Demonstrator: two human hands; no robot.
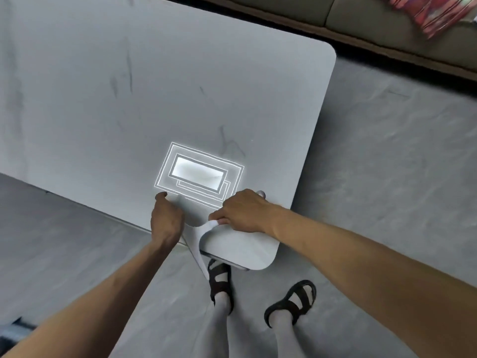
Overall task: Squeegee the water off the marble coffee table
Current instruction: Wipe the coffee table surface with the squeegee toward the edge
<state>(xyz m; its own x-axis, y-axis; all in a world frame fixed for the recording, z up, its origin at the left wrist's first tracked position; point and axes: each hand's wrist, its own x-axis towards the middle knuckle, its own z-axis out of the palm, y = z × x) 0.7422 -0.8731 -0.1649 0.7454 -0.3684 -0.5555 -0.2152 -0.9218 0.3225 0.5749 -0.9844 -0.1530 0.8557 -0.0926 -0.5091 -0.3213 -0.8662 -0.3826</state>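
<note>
Tool: thin white flexible sheet [200,241], apparently the wiper, draped over the near edge of the desk, with one end lifted and the other hanging toward the floor.
Right grip: right grip [242,210] pinching the lifted end, probably to pull it taut for a stroke.
Left grip: left grip [166,220] at the sheet's other side with thumb out; impossible to tell whether pinching or pressing, likely steadying.
Desk: pale grey veined marble desk [129,86] with rounded corners; no water discernible, only a bright rectangular lamp reflection [198,174].
Containers: none visible for runoff.
Below: grey stone-look floor [387,164].
</note>
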